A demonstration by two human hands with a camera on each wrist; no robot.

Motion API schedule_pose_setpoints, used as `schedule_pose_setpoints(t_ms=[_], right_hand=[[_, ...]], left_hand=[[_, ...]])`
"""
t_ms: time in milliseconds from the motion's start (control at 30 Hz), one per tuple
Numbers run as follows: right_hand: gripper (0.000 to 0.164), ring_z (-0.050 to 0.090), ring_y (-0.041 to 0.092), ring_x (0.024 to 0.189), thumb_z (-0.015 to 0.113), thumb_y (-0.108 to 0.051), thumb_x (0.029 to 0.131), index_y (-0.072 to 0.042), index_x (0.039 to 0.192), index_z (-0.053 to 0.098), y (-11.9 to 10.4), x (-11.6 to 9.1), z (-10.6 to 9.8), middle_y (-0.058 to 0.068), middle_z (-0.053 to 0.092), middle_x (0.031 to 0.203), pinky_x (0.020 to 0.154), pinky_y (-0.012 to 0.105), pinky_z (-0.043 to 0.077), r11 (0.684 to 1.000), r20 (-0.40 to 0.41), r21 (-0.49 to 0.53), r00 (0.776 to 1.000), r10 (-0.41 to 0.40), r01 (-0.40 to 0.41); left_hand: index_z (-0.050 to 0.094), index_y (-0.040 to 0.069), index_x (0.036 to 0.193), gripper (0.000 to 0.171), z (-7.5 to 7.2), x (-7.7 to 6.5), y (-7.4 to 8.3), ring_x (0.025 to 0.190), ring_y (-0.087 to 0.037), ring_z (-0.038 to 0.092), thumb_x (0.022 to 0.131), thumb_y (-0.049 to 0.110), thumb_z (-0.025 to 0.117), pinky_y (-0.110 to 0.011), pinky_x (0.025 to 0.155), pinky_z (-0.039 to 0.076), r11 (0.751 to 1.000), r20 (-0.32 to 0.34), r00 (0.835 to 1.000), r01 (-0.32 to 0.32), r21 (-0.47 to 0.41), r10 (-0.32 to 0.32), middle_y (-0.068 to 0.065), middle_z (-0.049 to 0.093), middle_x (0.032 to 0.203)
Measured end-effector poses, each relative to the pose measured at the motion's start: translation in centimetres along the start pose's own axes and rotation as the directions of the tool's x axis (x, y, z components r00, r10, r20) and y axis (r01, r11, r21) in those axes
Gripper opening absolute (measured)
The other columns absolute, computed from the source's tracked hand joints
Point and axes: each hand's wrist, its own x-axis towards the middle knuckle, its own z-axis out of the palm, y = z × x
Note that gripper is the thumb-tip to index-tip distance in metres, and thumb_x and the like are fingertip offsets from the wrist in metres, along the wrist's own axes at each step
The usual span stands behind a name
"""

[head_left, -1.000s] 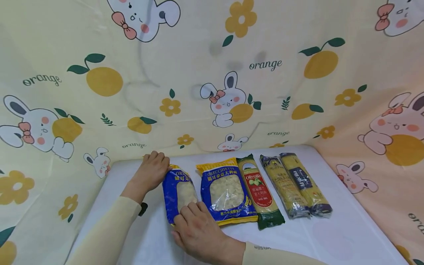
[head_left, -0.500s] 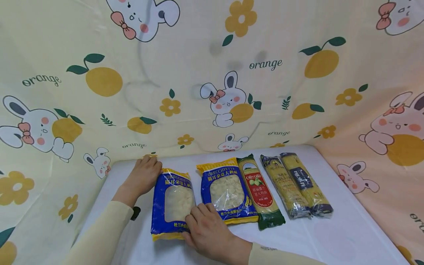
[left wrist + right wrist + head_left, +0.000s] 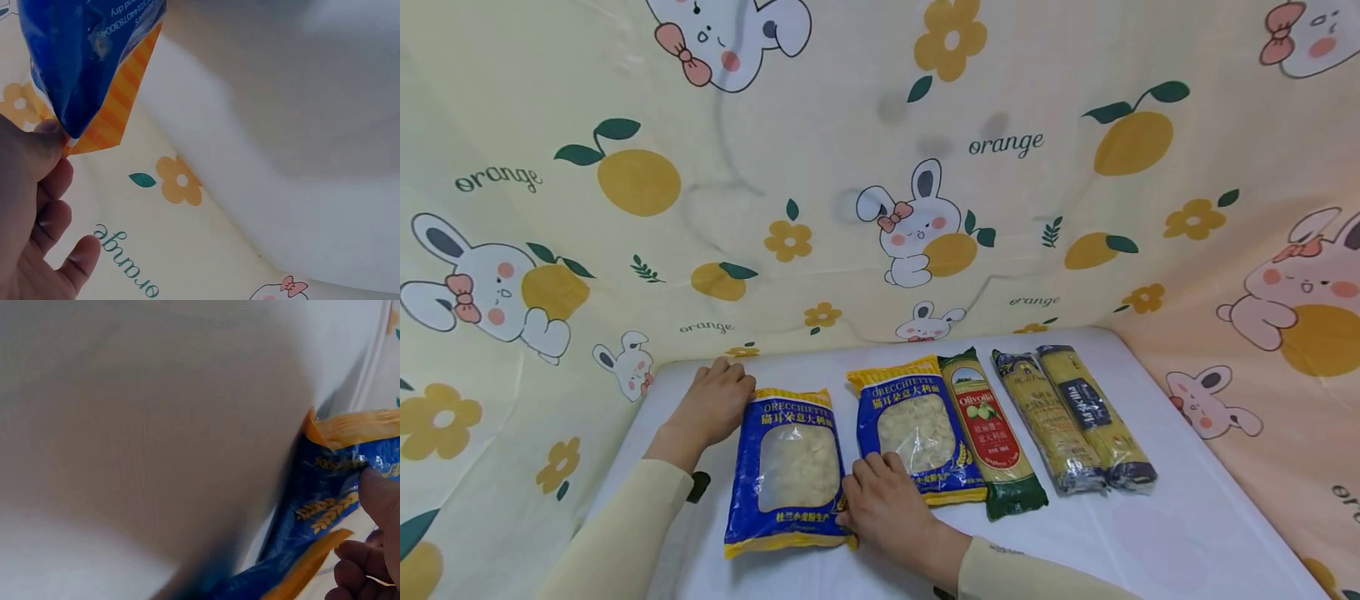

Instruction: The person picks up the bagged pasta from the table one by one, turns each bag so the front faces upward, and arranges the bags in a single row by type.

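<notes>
A blue-and-yellow bag of orecchiette pasta (image 3: 801, 467) with a clear window is held face up, its lower end towards me. My left hand (image 3: 715, 400) pinches its upper left corner; the thumb and index finger grip the striped yellow edge in the left wrist view. The right hand (image 3: 891, 512) holds the lower right corner, and its thumb lies over the printed front in the right wrist view. Just right of this bag lies a second bag of orecchiette (image 3: 917, 425), partly covered by the right hand.
A green-and-red spaghetti pack (image 3: 992, 433) lies against the second bag. Farther right are two long pasta packs, one gold (image 3: 1048, 421) and one with a dark label (image 3: 1097, 417). A patterned cloth (image 3: 820, 275) rises behind the white table (image 3: 1180, 467).
The left bag has turned from tilted to facing up and moved left and nearer me. The left hand moved left with it; the right hand shifted slightly right, staying at its lower corner.
</notes>
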Motion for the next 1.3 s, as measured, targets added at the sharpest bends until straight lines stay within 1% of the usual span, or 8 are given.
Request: schedule_pose_setpoints(t_ms=[400, 567, 667, 767, 867, 933, 1000, 1300], right_hand=[[0.038, 0.048, 0.014, 0.086, 0.061, -0.056, 0.102, -0.021, 0.09, 0.066, -0.5, 1.1, 0.9, -0.007, 0.058, 0.088, 0.081, 0.033, 0.039, 0.997, 0.026, -0.011, 0.997, -0.07, 0.07], [0.014, 0.052, 0.014, 0.09, 0.072, -0.035, 0.099, -0.023, 0.095, 0.066, -0.7, 1.6, 1.1, -0.009, 0.061, 0.091, 0.088, 0.034, 0.042, 0.982, 0.006, -0.039, 0.983, -0.182, 0.182], [0.011, 0.053, 0.014, 0.092, 0.075, -0.025, 0.093, -0.023, 0.097, 0.065, -0.9, 1.7, 1.2, -0.01, 0.062, 0.093, 0.092, 0.035, 0.044, 0.972, -0.007, -0.07, 0.975, -0.224, 0.223], [0.011, 0.053, 0.014, 0.092, 0.071, -0.033, 0.098, -0.023, 0.098, 0.065, -1.0, 1.6, 1.4, -0.01, 0.062, 0.094, 0.091, 0.035, 0.044, 0.974, -0.013, -0.076, 0.976, -0.217, 0.215], [0.028, 0.054, 0.014, 0.091, 0.061, -0.05, 0.104, -0.023, 0.098, 0.066, -1.0, 1.0, 1.3, -0.008, 0.062, 0.095, 0.09, 0.035, 0.045, 0.976, -0.013, -0.048, 0.977, -0.213, 0.212], [0.04, 0.054, 0.014, 0.091, 0.056, -0.059, 0.104, -0.022, 0.1, 0.067, -1.1, 0.5, 1.3, -0.008, 0.062, 0.095, 0.09, 0.035, 0.046, 0.975, -0.011, -0.025, 0.975, -0.222, 0.222], [0.04, 0.053, 0.014, 0.092, 0.058, -0.06, 0.103, -0.022, 0.102, 0.068, -1.2, 0.2, 1.3, -0.008, 0.062, 0.096, 0.091, 0.036, 0.046, 0.973, -0.013, -0.004, 0.973, -0.232, 0.232], [0.006, 0.053, 0.011, 0.093, 0.07, -0.03, 0.1, -0.026, 0.098, 0.067, -1.4, 0.8, 1.4, -0.012, 0.063, 0.097, 0.091, 0.032, 0.043, 0.97, -0.022, 0.009, 0.97, -0.244, 0.244]], left_hand=[[0.071, 0.006, 0.113, 0.018, 1.0, -0.2, -0.1, 0.101, -0.032, 0.051, 0.106, 0.022, 0.065, -0.054, 0.094, 0.048, 0.999, -0.004, 1.0, 0.031, -0.014, -0.031, -0.008, 0.063, 0.101], [0.07, 0.006, 0.111, 0.015, 1.2, -0.4, -0.2, 0.099, -0.032, 0.05, 0.105, 0.019, 0.065, -0.054, 0.093, 0.048, 1.0, -0.004, 1.0, 0.028, 0.001, -0.028, -0.008, 0.062, 0.1], [0.07, 0.006, 0.113, 0.016, 1.4, -0.5, -0.1, 0.1, -0.032, 0.051, 0.103, 0.018, 0.068, -0.054, 0.094, 0.048, 1.0, -0.004, 1.0, 0.027, 0.01, -0.027, -0.009, 0.063, 0.102], [0.069, 0.006, 0.115, 0.018, 1.6, -0.6, -0.1, 0.101, -0.032, 0.051, 0.102, 0.018, 0.07, -0.054, 0.096, 0.048, 0.999, 0.007, 0.999, 0.033, 0.015, -0.033, -0.01, 0.063, 0.103], [0.07, 0.005, 0.116, 0.019, 1.8, -0.7, -0.1, 0.102, -0.033, 0.052, 0.103, 0.018, 0.068, -0.056, 0.095, 0.048, 0.999, 0.027, 0.999, 0.042, 0.02, -0.043, -0.01, 0.063, 0.103], [0.07, 0.005, 0.116, 0.019, 2.0, -0.7, -0.2, 0.102, -0.034, 0.052, 0.104, 0.019, 0.066, -0.057, 0.095, 0.048, 0.998, 0.037, 0.998, 0.052, 0.024, -0.053, -0.01, 0.063, 0.103], [0.07, 0.005, 0.116, 0.019, 2.2, -0.8, -0.4, 0.102, -0.034, 0.052, 0.105, 0.019, 0.064, -0.058, 0.096, 0.048, 0.998, 0.042, 0.997, 0.062, 0.019, -0.063, -0.01, 0.063, 0.102], [0.071, 0.005, 0.118, 0.022, 2.6, -0.6, -0.2, 0.106, -0.034, 0.052, 0.107, 0.021, 0.062, -0.059, 0.1, 0.047, 0.996, 0.046, 0.995, 0.085, -0.02, -0.084, -0.01, 0.064, 0.105]])
